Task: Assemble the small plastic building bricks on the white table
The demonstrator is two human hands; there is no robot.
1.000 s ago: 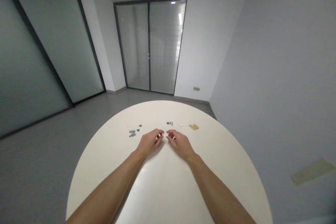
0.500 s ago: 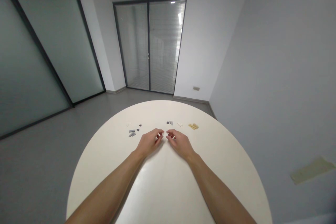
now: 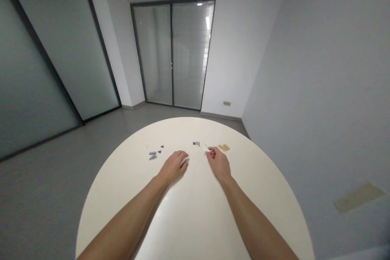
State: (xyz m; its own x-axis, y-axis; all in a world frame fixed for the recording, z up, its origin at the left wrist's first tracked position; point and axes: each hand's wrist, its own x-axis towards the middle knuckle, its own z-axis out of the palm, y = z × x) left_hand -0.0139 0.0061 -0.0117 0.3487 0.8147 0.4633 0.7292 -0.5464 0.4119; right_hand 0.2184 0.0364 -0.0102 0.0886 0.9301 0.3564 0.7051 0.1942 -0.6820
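Observation:
My left hand (image 3: 174, 165) rests over the middle of the white round table (image 3: 189, 219). Its fingers and thumb curve around a pale patch, too small to identify. My right hand (image 3: 219, 163) is farther right, thumb and forefinger slightly apart beside some small white pieces (image 3: 207, 145); its other fingers are curled. Yellow bar-shaped pieces (image 3: 224, 147) lie just beyond this hand to the right. Between the hands, farther back, sit small dark grey pieces (image 3: 196, 144).
Grey bar-shaped pieces (image 3: 152, 155) and small black pieces (image 3: 160, 149) lie left of my left hand. A faint pale piece (image 3: 147, 146) is behind them. Beyond the table stand glass doors (image 3: 173, 55) and a wall (image 3: 304, 89) on the right.
My hands have moved apart. The right one has shifted right to the white pieces, while the left stays nearly in place. The view has tilted slightly.

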